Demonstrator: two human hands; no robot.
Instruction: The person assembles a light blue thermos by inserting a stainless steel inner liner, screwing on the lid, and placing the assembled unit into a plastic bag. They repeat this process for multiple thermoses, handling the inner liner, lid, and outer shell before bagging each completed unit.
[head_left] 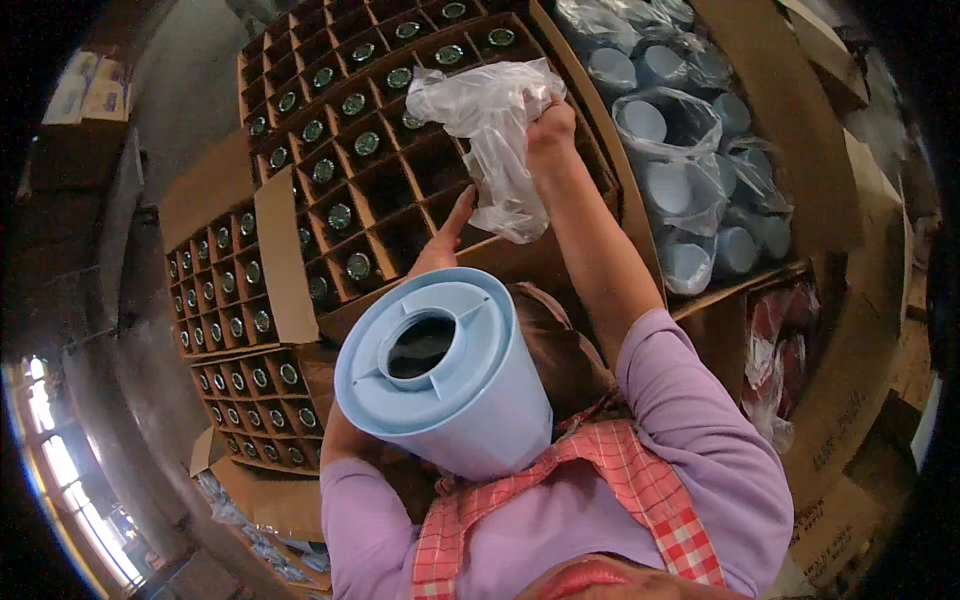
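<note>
A crumpled clear plastic bag (495, 120) is gripped in my right hand (553, 125), whose fingers are closed round its upper right end. Its loose end hangs toward my left hand (445, 250), which has a finger stretched out beside the plastic. In the crook of my left arm, against my chest, rests a light blue plastic container (480, 420) with a round hole in its top; it partly hides that hand and forearm. Both hands are over a large cardboard box (590, 150) split by dividers into square cells, many holding items with shiny round tops (367, 143).
To the right, an open carton (715, 15) holds several blue-grey cylinders (670, 188) wrapped in clear plastic. More divided boxes (225, 290) are stacked at the left. Below the right carton lie red items in plastic (775, 330). Raised cardboard flaps (290, 260) edge the boxes.
</note>
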